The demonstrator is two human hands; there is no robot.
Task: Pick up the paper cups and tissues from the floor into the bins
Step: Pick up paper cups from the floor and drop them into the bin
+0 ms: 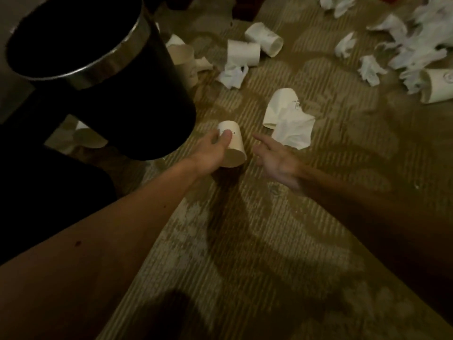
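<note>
My left hand [210, 153] grips a white paper cup [234, 146] lying on its side, its open mouth toward me, just right of a black bin [117, 77] with a metal rim. My right hand [274, 159] is open, fingers spread, reaching toward a flattened paper cup [278, 106] and a crumpled tissue [294, 128] on the carpet. Farther back lie two more cups [242, 52] [266, 40] with a tissue [231, 74] in front of them.
Several crumpled tissues [421, 42] and another cup [436, 85] are scattered at the right rear. More cups [186, 60] lie behind the bin, and one [90, 138] to its left under a dark piece of furniture [36, 114]. Patterned carpet [245, 241] covers the floor.
</note>
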